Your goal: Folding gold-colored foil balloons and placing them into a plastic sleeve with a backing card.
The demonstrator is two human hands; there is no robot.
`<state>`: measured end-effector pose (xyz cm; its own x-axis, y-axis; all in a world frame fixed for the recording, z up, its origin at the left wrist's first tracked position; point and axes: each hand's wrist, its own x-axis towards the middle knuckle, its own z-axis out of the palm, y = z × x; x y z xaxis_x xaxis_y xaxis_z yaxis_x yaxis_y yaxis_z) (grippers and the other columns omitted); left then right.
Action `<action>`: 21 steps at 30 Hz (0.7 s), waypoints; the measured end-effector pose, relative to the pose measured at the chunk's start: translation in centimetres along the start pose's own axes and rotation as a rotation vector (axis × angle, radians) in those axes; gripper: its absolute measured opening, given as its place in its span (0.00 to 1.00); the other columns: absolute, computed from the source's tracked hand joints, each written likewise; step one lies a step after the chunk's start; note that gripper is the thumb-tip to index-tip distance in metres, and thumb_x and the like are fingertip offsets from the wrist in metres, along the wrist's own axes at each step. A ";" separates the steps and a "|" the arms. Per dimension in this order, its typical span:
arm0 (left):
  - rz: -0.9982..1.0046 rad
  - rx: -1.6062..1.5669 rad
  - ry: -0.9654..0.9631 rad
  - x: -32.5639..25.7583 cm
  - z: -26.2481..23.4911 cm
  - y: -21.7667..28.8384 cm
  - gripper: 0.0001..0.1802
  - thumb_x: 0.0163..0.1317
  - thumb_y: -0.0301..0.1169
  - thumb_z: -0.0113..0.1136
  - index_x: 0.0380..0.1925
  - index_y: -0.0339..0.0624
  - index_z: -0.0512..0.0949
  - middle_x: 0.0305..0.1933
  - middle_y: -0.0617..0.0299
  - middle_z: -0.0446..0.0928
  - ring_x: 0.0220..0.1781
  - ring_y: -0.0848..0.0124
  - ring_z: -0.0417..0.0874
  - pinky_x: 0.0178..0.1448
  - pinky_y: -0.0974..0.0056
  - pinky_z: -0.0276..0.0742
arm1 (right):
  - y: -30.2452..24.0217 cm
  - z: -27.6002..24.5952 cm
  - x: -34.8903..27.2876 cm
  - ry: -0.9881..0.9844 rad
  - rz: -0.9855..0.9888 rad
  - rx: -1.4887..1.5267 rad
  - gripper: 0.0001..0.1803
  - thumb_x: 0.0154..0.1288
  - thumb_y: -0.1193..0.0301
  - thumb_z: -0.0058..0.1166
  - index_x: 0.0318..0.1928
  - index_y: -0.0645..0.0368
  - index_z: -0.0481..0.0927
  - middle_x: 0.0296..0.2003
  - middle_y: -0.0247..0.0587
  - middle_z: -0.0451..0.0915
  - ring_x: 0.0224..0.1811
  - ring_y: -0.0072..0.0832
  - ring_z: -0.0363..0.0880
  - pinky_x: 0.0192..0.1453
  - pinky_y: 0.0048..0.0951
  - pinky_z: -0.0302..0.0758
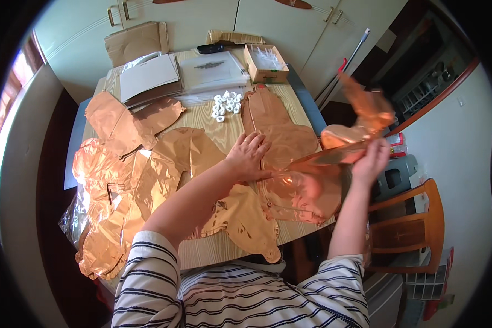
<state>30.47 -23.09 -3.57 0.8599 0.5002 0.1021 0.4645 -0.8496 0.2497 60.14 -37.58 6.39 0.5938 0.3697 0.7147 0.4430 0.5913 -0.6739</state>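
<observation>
My left hand (249, 157) lies on the table with its fingers stretched out, pressing on the edge of a flat, uninflated rose-gold foil balloon (281, 134). At the table's right side my right hand (371, 161) is closed on a foil balloon (366, 112), whose loose part is raised and blurred by motion. Shiny foil below it (303, 191) reaches the table's near right edge; where one balloon ends and another begins is hard to tell. Left of my left arm, several more crumpled foil balloons (117, 199) overlap in a heap. One rounded foil end (251, 221) shows beneath my left forearm.
White ring-shaped pieces (227, 104) are grouped mid-table. Behind them are a stack of grey-white boards (150, 76), clear plastic sleeves (210, 74) and an open cardboard box (266, 63). A wooden chair (410, 229) stands at the right. Cabinets (186, 24) line the far side.
</observation>
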 end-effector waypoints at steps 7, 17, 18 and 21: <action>-0.031 -0.027 0.081 -0.9 0.0 0.2 0.54 0.62 0.71 0.51 0.76 0.42 0.60 0.79 0.47 0.57 0.83 0.49 0.51 0.84 0.43 0.40 | -9.5 1.7 7.4 0.339 0.372 0.224 0.23 0.79 0.57 0.46 0.63 0.60 0.73 0.58 0.42 0.77 0.58 0.39 0.78 0.62 0.43 0.78; -0.429 -1.387 0.309 -14.0 -8.8 2.1 0.25 0.79 0.45 0.50 0.62 0.37 0.76 0.62 0.57 0.79 0.61 0.66 0.81 0.66 0.57 0.75 | -10.1 22.6 -1.6 -0.588 -0.036 -0.180 0.08 0.75 0.68 0.55 0.39 0.60 0.80 0.32 0.33 0.80 0.35 0.21 0.79 0.42 0.28 0.76; -0.454 -1.253 0.318 -15.9 -8.9 2.3 0.24 0.77 0.43 0.53 0.61 0.37 0.77 0.62 0.55 0.79 0.61 0.64 0.81 0.66 0.55 0.75 | -8.8 25.2 -4.7 -0.613 -0.037 -0.158 0.09 0.74 0.68 0.56 0.37 0.59 0.79 0.28 0.33 0.80 0.31 0.22 0.79 0.37 0.30 0.77; -0.362 -0.394 0.375 -22.8 -7.4 -0.5 0.22 0.65 0.36 0.63 0.55 0.35 0.79 0.58 0.49 0.79 0.60 0.52 0.80 0.67 0.49 0.72 | -5.5 30.2 -14.0 -0.711 -0.052 -0.441 0.10 0.72 0.66 0.54 0.34 0.58 0.76 0.28 0.48 0.83 0.31 0.44 0.85 0.34 0.44 0.78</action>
<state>9.02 -32.83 1.13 0.4982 0.8283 0.2563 0.5374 -0.5270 0.6584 29.13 -24.33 5.76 0.0656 0.8010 0.5951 0.7677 0.3404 -0.5428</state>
